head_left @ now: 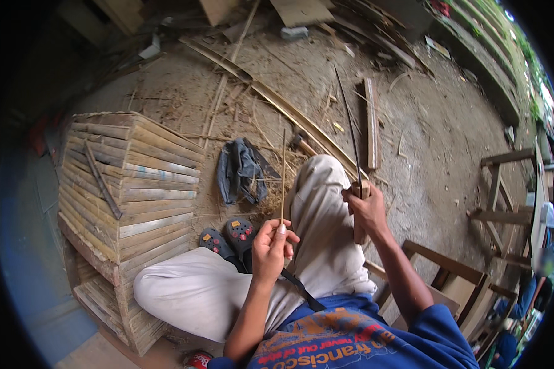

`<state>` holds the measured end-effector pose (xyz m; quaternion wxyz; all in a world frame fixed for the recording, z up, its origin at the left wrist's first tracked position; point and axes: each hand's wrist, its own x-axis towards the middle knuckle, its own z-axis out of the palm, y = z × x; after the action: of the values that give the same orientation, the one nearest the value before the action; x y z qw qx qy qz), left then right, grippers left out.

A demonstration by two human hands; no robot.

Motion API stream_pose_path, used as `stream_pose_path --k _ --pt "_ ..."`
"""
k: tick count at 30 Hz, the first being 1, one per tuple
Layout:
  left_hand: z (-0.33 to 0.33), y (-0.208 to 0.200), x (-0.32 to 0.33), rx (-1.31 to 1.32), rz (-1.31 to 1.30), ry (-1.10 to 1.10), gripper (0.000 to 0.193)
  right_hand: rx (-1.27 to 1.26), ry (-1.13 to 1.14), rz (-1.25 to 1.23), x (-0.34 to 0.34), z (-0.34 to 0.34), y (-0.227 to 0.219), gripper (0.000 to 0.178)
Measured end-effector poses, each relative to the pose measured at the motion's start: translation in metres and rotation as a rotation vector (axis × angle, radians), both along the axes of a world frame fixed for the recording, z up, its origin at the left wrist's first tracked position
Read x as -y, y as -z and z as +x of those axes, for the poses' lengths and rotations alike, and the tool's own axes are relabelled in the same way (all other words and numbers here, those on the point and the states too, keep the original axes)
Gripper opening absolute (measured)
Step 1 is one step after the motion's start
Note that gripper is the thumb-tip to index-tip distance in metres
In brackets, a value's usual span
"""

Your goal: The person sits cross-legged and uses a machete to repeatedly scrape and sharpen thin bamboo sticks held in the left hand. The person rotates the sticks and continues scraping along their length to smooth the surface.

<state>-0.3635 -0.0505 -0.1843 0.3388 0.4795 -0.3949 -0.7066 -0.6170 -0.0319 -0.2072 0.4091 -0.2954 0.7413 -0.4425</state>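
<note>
Between the pinched thumb and fingers of my left hand (271, 253) stands a thin bamboo stick (284, 178), nearly upright, in front of my bent leg. My right hand (372, 212) is closed round the wooden handle of a long knife (350, 120). Its narrow dark blade points away from me and leans a little left. Blade and stick are apart. On the ground beyond my left hand lie a crumpled dark cloth (243, 171) and pale shavings. Under the cloth's near side sit dark clogs (240, 230), one partly hidden by my leg.
A slatted bamboo cabinet (160, 184) stands close on my left. A long split bamboo pole (289, 114) crosses the dirt ahead, near a wooden-handled tool (305, 146) and a straight wooden piece (372, 123). Wooden frames (440, 261) stand at right, with people at the far right edge.
</note>
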Motion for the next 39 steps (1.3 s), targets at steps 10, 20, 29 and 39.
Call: stream_pose_path --k 10,20,29,39 --pt "0.012 -0.047 -0.007 -0.14 -0.01 -0.123 0.022 0.414 -0.149 -0.181 0.045 0.102 -0.078 0.024" --pt "0.036 -0.056 -0.031 -0.13 0.002 -0.117 0.022 0.395 -0.328 -0.179 0.044 0.132 -0.093 0.018" --pt "0.047 -0.056 -0.024 -0.189 -0.087 -0.202 0.02 0.352 -0.422 -0.176 0.035 0.153 -0.099 0.016" --pt "0.057 -0.058 -0.028 -0.429 0.025 -0.224 0.02 0.481 -0.466 -0.144 0.034 0.163 -0.104 0.018"
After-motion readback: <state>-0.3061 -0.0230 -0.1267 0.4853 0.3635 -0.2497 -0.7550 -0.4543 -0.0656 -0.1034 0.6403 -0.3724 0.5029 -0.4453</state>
